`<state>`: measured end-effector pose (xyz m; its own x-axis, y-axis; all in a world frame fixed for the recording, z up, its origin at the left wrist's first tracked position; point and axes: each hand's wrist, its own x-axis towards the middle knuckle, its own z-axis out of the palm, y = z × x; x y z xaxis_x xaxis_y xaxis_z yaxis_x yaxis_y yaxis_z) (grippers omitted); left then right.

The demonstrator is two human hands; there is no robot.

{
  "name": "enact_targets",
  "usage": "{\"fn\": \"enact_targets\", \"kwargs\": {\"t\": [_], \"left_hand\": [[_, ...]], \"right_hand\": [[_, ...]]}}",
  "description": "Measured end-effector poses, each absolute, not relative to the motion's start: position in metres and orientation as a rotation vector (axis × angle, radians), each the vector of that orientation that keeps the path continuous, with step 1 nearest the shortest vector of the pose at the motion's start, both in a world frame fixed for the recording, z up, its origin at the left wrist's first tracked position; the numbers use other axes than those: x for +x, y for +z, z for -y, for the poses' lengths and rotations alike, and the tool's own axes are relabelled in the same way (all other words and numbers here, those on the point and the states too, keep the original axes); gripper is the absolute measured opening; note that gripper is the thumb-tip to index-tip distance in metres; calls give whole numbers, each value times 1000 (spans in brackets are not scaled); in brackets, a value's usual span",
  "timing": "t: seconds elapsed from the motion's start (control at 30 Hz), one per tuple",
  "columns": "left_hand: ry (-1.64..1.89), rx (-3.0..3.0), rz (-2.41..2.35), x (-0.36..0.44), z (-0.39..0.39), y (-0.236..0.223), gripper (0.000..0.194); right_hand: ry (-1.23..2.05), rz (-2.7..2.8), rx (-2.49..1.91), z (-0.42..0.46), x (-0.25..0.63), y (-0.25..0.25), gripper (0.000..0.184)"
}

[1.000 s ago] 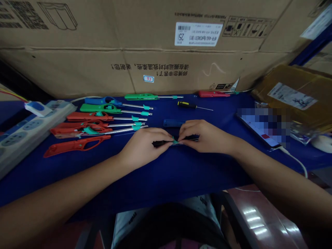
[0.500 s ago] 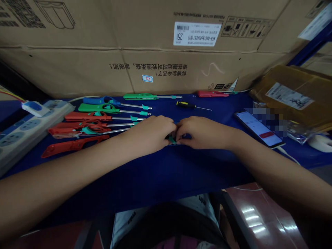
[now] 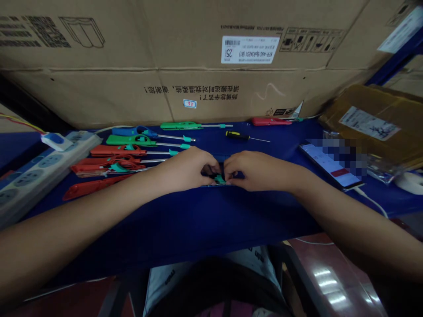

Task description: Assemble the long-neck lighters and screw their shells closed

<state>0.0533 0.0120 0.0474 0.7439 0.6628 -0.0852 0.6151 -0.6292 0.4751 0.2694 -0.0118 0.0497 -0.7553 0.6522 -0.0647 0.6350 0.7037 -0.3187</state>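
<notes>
My left hand (image 3: pixel 193 169) and my right hand (image 3: pixel 254 171) meet over the middle of the blue table (image 3: pixel 205 220). Between their fingertips is a small teal plastic piece (image 3: pixel 219 178), with dark parts around it, mostly covered by the fingers. Both hands are closed in a pinch at it, thumb against fingers. To the left lie several long-necked lighters: a blue lighter (image 3: pixel 134 131), a green lighter (image 3: pixel 132 141) and red ones such as the red lighter (image 3: pixel 117 150). A yellow-and-black screwdriver (image 3: pixel 238 135) rests beyond my hands.
A power strip (image 3: pixel 42 169) with a plug stands at the left. Along the cardboard box (image 3: pixel 125 97) at the back lie another green lighter (image 3: pixel 181 126) and a red lighter (image 3: pixel 271 121). At the right are a phone (image 3: pixel 330 165) on a cable and a brown package (image 3: pixel 373 119).
My left hand's fingers have drawn slightly left, widening the gap between the hands and showing more of the teal piece. The whole view has shifted a little.
</notes>
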Motion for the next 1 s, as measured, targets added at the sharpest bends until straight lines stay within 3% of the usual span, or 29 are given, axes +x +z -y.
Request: {"fn": "enact_targets", "kwargs": {"t": [1.0], "left_hand": [[129, 2362, -1010, 57, -18, 47, 26]], "right_hand": [[599, 2806, -892, 10, 278, 45, 17]]}}
